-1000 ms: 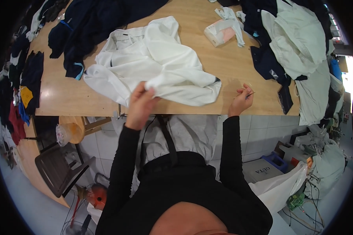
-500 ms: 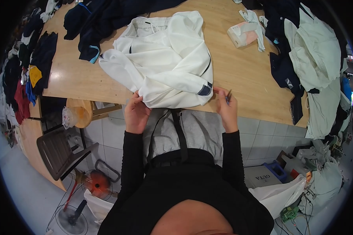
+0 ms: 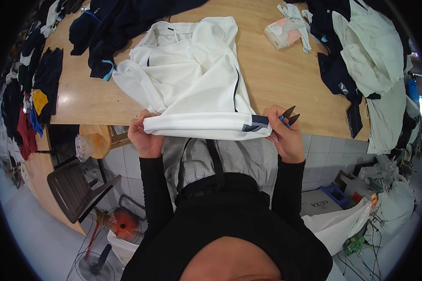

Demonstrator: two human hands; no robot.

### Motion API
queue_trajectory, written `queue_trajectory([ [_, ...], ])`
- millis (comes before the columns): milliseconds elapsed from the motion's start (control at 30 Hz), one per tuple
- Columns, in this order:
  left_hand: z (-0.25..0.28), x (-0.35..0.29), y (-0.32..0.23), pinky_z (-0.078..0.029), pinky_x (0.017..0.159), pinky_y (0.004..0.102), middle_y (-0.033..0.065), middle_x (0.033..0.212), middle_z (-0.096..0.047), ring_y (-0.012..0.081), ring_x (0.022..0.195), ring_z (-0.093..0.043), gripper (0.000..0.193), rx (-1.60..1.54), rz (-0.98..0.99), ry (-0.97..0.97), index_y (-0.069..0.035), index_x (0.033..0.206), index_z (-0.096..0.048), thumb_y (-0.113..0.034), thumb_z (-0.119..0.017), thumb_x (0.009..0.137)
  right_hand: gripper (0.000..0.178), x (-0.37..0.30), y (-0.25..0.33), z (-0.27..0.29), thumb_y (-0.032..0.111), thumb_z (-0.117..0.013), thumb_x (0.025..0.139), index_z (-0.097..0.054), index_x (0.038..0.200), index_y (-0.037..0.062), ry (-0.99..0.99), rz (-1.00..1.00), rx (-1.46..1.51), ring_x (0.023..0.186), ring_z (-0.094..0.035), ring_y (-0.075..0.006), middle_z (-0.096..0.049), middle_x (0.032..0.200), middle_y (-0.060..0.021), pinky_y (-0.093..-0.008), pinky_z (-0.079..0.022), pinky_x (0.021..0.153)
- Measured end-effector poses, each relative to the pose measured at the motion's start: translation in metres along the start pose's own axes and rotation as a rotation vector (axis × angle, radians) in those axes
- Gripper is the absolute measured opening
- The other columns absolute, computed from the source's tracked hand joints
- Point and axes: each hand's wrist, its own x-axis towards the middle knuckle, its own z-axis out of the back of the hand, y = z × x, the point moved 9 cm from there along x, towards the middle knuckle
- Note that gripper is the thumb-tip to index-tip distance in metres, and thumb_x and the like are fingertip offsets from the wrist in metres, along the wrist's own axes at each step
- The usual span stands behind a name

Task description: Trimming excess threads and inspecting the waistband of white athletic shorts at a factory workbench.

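White pants point(image 3: 192, 79) lie on the wooden table, with their elastic waistband and drawstring toward the far side and a thin dark stripe down one side. Their hem point(image 3: 197, 125) is stretched flat along the near table edge, and a navy patch with pale stitching shows at its right end. My left hand point(image 3: 146, 136) is closed on the hem's left end. At the other end, my right hand point(image 3: 286, 136) pinches the hem beside the patch. Thread snips point(image 3: 290, 115) with dark blades and a bit of blue are also tucked in my right hand, blades pointing up and away.
Navy garments point(image 3: 112, 33) lie at the far left of the table point(image 3: 276, 79). A tissue pack point(image 3: 282, 33) with white strips sits far right, near piled navy and pale garments point(image 3: 370, 56). Below left are a wooden stool point(image 3: 103, 140), a brown chair point(image 3: 75, 187) and fans point(image 3: 123, 225).
The hem, bunched before, is now pulled straight between my hands. Both hands have moved apart, and my right hand has gone from beside the pants to gripping the hem, snips still in it.
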Motion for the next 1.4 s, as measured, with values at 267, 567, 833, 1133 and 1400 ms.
queue_trajectory([
  [267, -0.01, -0.004, 0.002, -0.047, 0.092, 0.0415, 0.0061, 0.077, -0.051, 0.0248, 0.091, -0.056, 0.022, 0.022, 0.011, -0.045, -0.012, 0.08, -0.038, -0.019, -0.057, 0.089, 0.025, -0.005, 0.027, -0.021, 0.02, -0.06, 0.112, -0.064, 0.094, 0.0031, 0.031, 0.088, -0.016, 0.061, -0.038, -0.0021, -0.058, 0.08, 0.0031, -0.0215, -0.03, 0.054],
  [567, -0.037, -0.019, 0.005, -0.035, 0.125, 0.0546, 0.0227, 0.154, -0.057, 0.034, 0.147, -0.052, 0.059, 0.069, -0.084, -0.023, -0.009, 0.158, -0.049, -0.038, -0.055, 0.108, 0.019, 0.016, -0.003, 0.014, 0.02, -0.057, 0.112, -0.064, 0.101, 0.0062, -0.234, -0.041, 0.515, 0.05, -0.04, -0.0035, -0.061, 0.078, 0.0031, -0.0233, -0.031, 0.048],
  [833, -0.117, -0.039, 0.028, -0.015, 0.131, 0.0612, 0.0271, 0.175, -0.018, 0.041, 0.163, -0.018, 0.084, -0.222, -0.002, 0.305, -0.019, 0.173, -0.019, -0.06, -0.05, 0.107, 0.021, 0.019, -0.055, 0.064, 0.019, -0.051, 0.113, -0.064, 0.105, 0.0042, -0.307, -0.256, 1.017, 0.045, -0.037, -0.0056, -0.065, 0.082, 0.0011, -0.0235, -0.032, 0.048],
  [1133, -0.126, -0.041, 0.034, -0.016, 0.129, 0.0658, 0.0266, 0.174, -0.023, 0.042, 0.162, -0.02, 0.083, -0.212, 0.044, 0.366, -0.022, 0.173, -0.02, -0.066, -0.045, 0.107, 0.018, 0.022, -0.043, 0.07, 0.017, -0.052, 0.111, -0.063, 0.103, 0.0056, -0.373, -0.229, 0.963, 0.045, -0.037, -0.0058, -0.063, 0.08, 0.0012, -0.0238, -0.032, 0.048],
  [1400, -0.026, -0.06, 0.038, -0.047, 0.084, 0.0295, -0.0003, 0.104, -0.061, 0.0108, 0.094, -0.057, 0.021, 0.797, -0.344, -0.414, -0.007, 0.123, -0.058, -0.021, -0.063, 0.108, 0.01, 0.006, -0.044, 0.013, 0.02, -0.065, 0.109, -0.069, 0.112, 0.0109, -0.52, -0.231, 0.708, 0.056, -0.046, -0.0031, -0.061, 0.085, 0.0052, -0.021, -0.037, 0.048],
])
